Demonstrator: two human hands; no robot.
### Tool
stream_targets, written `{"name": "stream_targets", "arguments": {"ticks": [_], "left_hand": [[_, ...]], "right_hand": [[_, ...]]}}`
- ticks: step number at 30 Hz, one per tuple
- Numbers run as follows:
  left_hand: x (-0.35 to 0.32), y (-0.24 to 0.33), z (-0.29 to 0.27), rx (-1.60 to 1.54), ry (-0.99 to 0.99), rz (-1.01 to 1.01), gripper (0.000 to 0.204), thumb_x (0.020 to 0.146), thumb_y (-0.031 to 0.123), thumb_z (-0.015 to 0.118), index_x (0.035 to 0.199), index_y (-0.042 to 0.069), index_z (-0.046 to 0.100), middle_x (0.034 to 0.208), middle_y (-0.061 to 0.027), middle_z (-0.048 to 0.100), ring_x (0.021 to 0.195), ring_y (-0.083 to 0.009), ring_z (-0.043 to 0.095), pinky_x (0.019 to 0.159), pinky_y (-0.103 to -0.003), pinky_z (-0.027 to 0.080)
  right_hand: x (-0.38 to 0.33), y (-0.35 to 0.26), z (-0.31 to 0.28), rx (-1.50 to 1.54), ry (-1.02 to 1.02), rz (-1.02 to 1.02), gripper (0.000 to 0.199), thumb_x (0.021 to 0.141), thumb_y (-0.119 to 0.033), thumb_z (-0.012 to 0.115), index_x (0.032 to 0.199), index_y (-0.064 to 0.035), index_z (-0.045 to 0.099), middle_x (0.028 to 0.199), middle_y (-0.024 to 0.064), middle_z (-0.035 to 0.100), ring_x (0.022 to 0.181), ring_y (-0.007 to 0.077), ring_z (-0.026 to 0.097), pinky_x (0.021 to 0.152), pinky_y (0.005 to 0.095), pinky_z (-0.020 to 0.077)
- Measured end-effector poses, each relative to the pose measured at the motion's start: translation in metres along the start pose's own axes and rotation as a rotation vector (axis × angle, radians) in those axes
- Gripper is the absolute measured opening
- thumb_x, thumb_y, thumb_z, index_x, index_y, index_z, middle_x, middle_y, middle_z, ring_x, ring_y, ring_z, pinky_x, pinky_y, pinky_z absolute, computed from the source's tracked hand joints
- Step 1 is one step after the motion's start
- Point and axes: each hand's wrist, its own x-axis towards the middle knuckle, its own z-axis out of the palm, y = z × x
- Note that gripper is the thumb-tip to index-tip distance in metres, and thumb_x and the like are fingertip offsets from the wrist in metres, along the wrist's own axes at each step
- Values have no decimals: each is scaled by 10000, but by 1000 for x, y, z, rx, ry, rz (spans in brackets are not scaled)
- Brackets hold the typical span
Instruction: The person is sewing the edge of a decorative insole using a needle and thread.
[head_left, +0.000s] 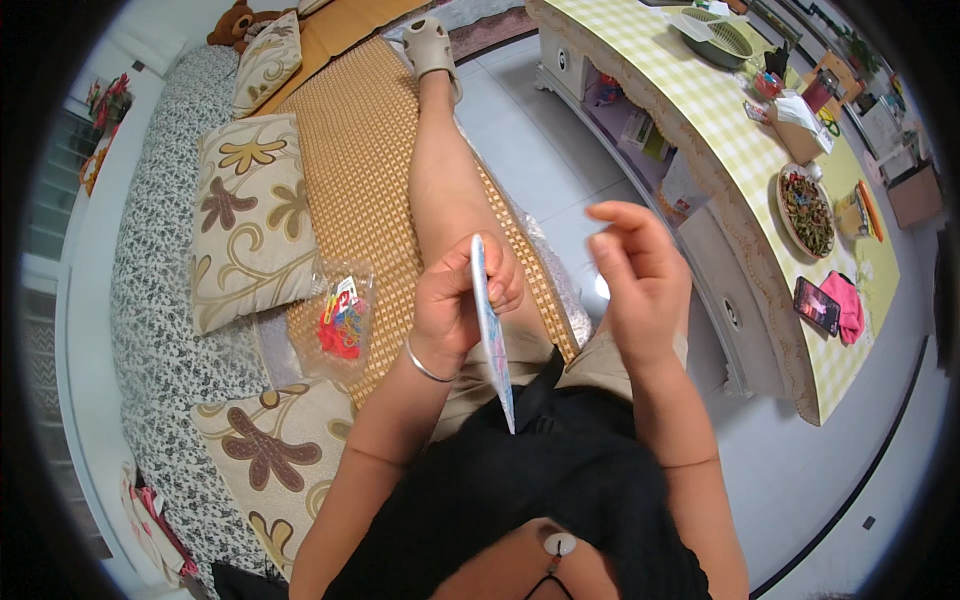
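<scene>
The left hand (455, 300), a thin silver bangle (425, 365) on its wrist, is clamped on a thin, flat, stiff card with a pale printed face (492, 325); fingers curl over its upper edge and the thumb presses the near side. The card is seen almost edge-on, held upright above the lap, its lower end reaching down to the black fabric of the person's top (560, 480). The right hand (640, 275) hovers just beside the card without touching it, fingers loosely bent and apart, holding nothing.

Beneath the hands lies a woven straw mat of tan checker weave (350, 140), covering a sofa with grey-and-white mottled upholstery (150, 300). One bare leg stretches along the mat, ending in a beige moulded sandal (432, 45). On the mat, left of the left hand, sits a clear crinkled plastic bag holding small red and yellow loops (343, 320). Beside it rest soft cream cushions with brown and gold floral swirls (245, 215).

To the right, well apart, runs a long tabletop under a yellow-and-white gingham cloth (700, 110), bearing a round plate of dark food (806, 210) and a folded pink cloth (848, 305)
</scene>
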Motion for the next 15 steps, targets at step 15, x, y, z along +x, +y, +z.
{"name": "stream_targets", "arguments": {"ticks": [15], "left_hand": [[7, -38, -30, -296, -75, 69, 231, 902, 309, 538, 790, 115, 482, 641, 4, 486, 603, -112, 462, 604, -231, 407]], "right_hand": [[-9, 13, 34, -273, -251, -489, 174, 738, 52, 658, 887, -39, 650, 675, 73, 604, 550, 207, 564, 510, 304, 439]]}}
